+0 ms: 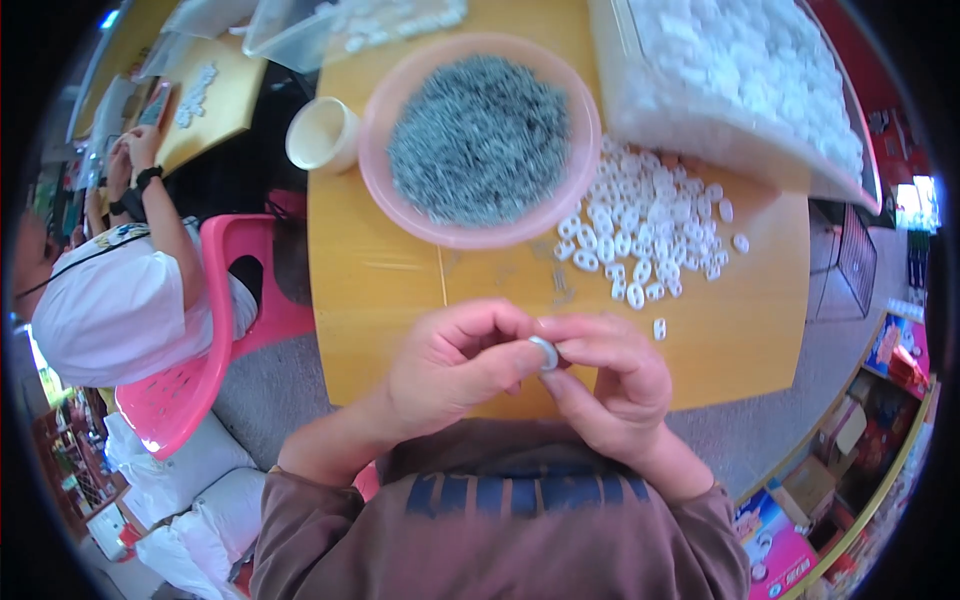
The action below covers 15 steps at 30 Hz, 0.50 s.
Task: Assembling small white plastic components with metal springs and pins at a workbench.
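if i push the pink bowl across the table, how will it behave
Probably heavy for its size: the pink bowl is filled with small grey, metallic-looking pieces. Its wide shape suggests sliding rather than tipping, though a jolt might spill some. Pushed left, it would likely bump the cream cup.

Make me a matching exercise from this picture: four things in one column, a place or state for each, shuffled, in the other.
Column 1
1. Pink bowl
2. Cream cup
3. Large clear bin
4. Small white piece

Column 2
A. Held between the left hand and right hand
B. Just left of the bowl
C. Heaped with grey pieces
D. Full of white pieces, upper right

Pairs: 1-C, 2-B, 3-D, 4-A
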Each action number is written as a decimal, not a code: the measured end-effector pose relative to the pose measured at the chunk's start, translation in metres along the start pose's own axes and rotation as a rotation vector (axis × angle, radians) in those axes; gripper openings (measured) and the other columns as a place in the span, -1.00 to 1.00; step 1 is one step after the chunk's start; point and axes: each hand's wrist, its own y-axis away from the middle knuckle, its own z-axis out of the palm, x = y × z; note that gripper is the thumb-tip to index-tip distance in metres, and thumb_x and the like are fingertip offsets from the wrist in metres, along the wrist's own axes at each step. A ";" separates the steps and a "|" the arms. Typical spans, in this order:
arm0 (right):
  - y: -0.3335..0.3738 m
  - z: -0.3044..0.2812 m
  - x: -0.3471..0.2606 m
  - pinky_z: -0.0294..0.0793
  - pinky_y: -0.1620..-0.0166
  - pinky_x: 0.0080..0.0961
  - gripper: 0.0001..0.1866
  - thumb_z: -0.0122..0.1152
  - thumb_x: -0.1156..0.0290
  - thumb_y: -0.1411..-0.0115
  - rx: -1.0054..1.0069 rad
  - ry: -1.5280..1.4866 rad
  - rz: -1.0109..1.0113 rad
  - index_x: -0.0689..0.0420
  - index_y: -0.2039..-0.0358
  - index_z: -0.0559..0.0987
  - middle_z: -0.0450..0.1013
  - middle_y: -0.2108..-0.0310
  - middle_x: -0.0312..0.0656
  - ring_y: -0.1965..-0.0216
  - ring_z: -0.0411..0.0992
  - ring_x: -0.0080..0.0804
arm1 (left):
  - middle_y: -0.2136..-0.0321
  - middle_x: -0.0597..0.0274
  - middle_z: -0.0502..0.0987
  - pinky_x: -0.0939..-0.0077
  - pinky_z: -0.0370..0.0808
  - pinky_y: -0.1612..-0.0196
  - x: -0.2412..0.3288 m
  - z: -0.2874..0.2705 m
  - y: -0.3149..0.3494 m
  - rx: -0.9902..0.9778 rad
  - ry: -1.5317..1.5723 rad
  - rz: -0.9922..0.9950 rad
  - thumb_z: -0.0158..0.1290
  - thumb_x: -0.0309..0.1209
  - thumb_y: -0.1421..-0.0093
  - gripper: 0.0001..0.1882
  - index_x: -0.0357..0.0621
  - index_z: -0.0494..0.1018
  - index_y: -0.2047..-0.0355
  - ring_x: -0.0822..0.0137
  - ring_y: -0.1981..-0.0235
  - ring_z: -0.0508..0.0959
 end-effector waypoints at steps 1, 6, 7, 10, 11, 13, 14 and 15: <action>0.001 0.001 -0.003 0.36 0.20 -0.50 -0.63 0.13 0.72 0.10 0.019 0.012 0.073 0.19 0.22 0.37 0.34 0.17 0.01 0.22 0.36 -0.34 | 0.44 0.36 0.43 0.80 0.31 0.41 0.003 -0.001 -0.001 -0.015 0.001 -0.037 -0.02 -0.48 -0.11 -0.87 -0.24 0.38 0.33 0.66 0.48 0.36; 0.023 -0.007 0.005 0.36 0.24 -0.56 -0.64 0.09 0.67 0.03 0.108 -0.043 0.130 0.20 0.16 0.34 0.30 0.14 0.01 0.30 0.34 -0.40 | 0.50 0.36 0.44 0.78 0.33 0.49 0.053 -0.007 -0.015 0.125 -0.301 0.063 -0.01 -0.44 -0.10 -0.87 -0.25 0.40 0.37 0.64 0.54 0.37; 0.028 -0.009 0.006 0.36 0.25 -0.57 -0.66 0.06 0.66 0.00 0.154 -0.043 0.161 0.21 0.16 0.34 0.31 0.15 0.00 0.32 0.33 -0.42 | 0.52 0.35 0.44 0.77 0.33 0.50 0.064 -0.013 -0.020 0.158 -0.308 0.160 0.00 -0.43 -0.09 -0.86 -0.26 0.40 0.38 0.63 0.55 0.37; 0.040 -0.015 0.008 0.35 0.27 -0.58 -0.73 0.01 0.62 -0.05 0.257 -0.022 0.222 0.22 0.19 0.34 0.33 0.21 -0.04 0.35 0.32 -0.45 | 0.58 0.31 0.42 0.77 0.30 0.53 0.103 -0.032 -0.047 0.256 -0.423 0.421 -0.02 -0.40 -0.07 -0.82 -0.28 0.40 0.38 0.57 0.61 0.37; 0.043 -0.016 0.007 0.35 0.28 -0.58 -0.77 -0.01 0.60 -0.07 0.299 -0.006 0.255 0.23 0.20 0.35 0.34 0.25 -0.06 0.36 0.32 -0.46 | 0.59 0.33 0.42 0.76 0.30 0.53 0.118 -0.037 -0.054 0.312 -0.437 0.474 0.00 -0.39 -0.05 -0.83 -0.27 0.42 0.43 0.58 0.62 0.36; 0.050 -0.022 0.009 0.35 0.30 -0.58 -0.81 -0.04 0.57 -0.10 0.318 -0.008 0.258 0.24 0.23 0.36 0.35 0.31 -0.09 0.38 0.32 -0.47 | 0.61 0.36 0.41 0.75 0.30 0.52 0.143 -0.057 -0.083 0.385 -0.476 0.571 0.03 -0.36 -0.03 -0.82 -0.26 0.43 0.48 0.60 0.62 0.35; 0.053 -0.024 0.007 0.34 0.31 -0.58 -0.84 -0.06 0.55 -0.12 0.327 -0.012 0.266 0.25 0.26 0.37 0.36 0.36 -0.11 0.40 0.32 -0.49 | 0.62 0.37 0.40 0.74 0.30 0.51 0.153 -0.072 -0.098 0.414 -0.503 0.619 0.04 -0.33 -0.02 -0.80 -0.26 0.43 0.48 0.60 0.63 0.35; 0.055 -0.024 0.007 0.34 0.31 -0.58 -0.84 -0.06 0.55 -0.12 0.332 -0.010 0.274 0.25 0.26 0.37 0.36 0.36 -0.11 0.40 0.32 -0.49 | 0.62 0.38 0.40 0.74 0.29 0.51 0.165 -0.081 -0.111 0.453 -0.579 0.638 0.04 -0.31 -0.02 -0.79 -0.25 0.43 0.48 0.62 0.62 0.34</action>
